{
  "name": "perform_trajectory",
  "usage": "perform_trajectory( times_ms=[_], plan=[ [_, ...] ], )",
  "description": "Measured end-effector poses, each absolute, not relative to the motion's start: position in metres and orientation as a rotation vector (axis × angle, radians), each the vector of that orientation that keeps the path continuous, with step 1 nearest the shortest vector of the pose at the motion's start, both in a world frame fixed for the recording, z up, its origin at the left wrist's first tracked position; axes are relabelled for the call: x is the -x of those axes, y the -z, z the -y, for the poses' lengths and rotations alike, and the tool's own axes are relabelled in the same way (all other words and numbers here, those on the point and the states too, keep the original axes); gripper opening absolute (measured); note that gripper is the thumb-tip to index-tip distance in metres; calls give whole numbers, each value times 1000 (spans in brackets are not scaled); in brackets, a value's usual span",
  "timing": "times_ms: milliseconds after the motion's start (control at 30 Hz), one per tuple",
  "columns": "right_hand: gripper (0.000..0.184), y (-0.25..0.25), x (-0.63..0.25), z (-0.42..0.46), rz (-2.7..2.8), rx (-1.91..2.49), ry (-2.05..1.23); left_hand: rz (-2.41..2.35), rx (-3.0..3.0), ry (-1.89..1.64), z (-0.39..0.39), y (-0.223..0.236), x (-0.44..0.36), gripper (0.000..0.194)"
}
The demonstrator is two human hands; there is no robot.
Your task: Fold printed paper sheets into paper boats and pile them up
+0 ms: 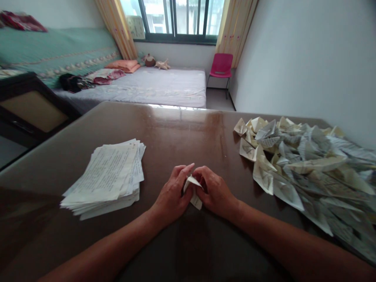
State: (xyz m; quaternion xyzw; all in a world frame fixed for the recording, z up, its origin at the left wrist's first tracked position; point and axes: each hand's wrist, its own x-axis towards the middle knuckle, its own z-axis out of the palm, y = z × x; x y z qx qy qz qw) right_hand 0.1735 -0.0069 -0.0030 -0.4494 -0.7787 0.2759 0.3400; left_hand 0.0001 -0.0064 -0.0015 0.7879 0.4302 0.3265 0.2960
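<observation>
A small piece of folded paper (196, 201) is held between both hands, just above the brown table at the middle. My left hand (175, 190) grips its left side with the thumb, the index finger stretched out past it. On the other side my right hand (217, 192) pinches the paper between thumb and bent fingers. Part of the paper is hidden behind the fingers. To the left lies a stack of printed and written sheets (102, 172). A large heap of folded paper boats (293, 164) covers the right of the table.
The glossy brown table (176, 137) stretches ahead towards a bed (164, 86) below the window. A pink chair (221, 65) stands by the right wall (288, 58). A dark wooden cabinet or chair (35, 105) is beyond the table's left edge.
</observation>
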Motion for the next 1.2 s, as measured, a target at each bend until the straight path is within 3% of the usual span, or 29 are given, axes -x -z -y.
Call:
perform_trajectory(
  times_ms=[367, 933, 1200],
  plan=[
    [26, 7, -190, -12, 2179, 1290, -537, -1259, -2194, -807, -13, 6, 11, 18],
    [29, -16, -228, -16, 2699, 1209, -91, -939, -2732, -653, -11, 4, 20, 25],
    [44, -28, -230, -6, 2867, 1200, 5, -903, -2834, -472, -8, -11, 22, 27]
  ],
)
